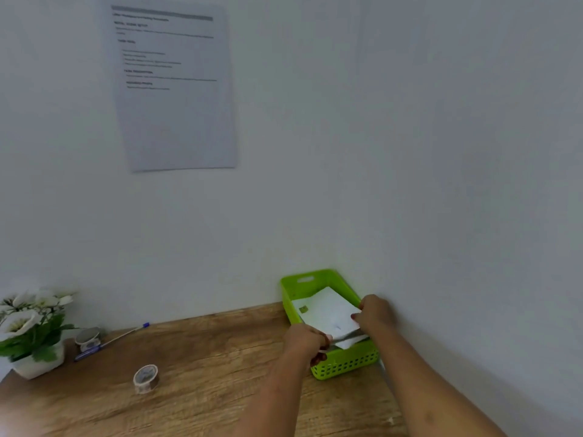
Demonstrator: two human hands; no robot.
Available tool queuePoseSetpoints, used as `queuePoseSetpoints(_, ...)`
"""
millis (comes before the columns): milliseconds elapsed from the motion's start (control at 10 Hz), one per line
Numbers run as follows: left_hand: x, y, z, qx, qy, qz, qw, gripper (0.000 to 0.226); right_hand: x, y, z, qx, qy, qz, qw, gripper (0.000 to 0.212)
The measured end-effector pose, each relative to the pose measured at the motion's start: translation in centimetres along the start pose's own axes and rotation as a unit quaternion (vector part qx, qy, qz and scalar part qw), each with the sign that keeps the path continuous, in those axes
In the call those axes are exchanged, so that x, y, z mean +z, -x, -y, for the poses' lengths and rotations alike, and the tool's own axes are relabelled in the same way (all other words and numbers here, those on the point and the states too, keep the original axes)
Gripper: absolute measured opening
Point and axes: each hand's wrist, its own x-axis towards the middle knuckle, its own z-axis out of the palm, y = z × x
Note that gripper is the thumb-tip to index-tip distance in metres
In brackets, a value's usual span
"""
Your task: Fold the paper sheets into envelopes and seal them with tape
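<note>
A folded white paper envelope with a small green tape patch lies over the bright green basket at the right end of the wooden table. My left hand pinches its near left edge and my right hand grips its right edge. More white paper shows under it inside the basket. A roll of patterned tape stands on the table well to the left of my hands, untouched.
A second tape roll and a blue-capped pen lie near a white pot of artificial flowers at the far left. A printed sheet hangs on the wall. The wall closes in right beside the basket.
</note>
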Motion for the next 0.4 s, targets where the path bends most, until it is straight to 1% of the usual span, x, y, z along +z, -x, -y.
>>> queuePoseSetpoints(100,0.0,-0.6,-0.4,0.019,-0.113,-0.027,0.993,0.015,0.6,-0.4,-0.7,-0.015,0.018,0.006,1.0,0.036)
queuePoseSetpoints(200,0.2,-0.8,-0.5,0.03,-0.167,-0.028,0.985,0.019,1.2,-0.3,-1.1,-0.029,0.045,0.012,0.998,0.031)
queuePoseSetpoints(300,0.2,-0.9,-0.2,0.072,-0.226,-0.066,0.969,0.026,1.3,0.6,-0.6,-0.064,0.09,-0.016,0.994,0.025)
queuePoseSetpoints(400,-0.3,-1.0,0.0,0.083,-0.189,-0.115,0.972,0.02,1.1,0.7,0.1,-0.092,0.129,-0.034,0.987,0.026)
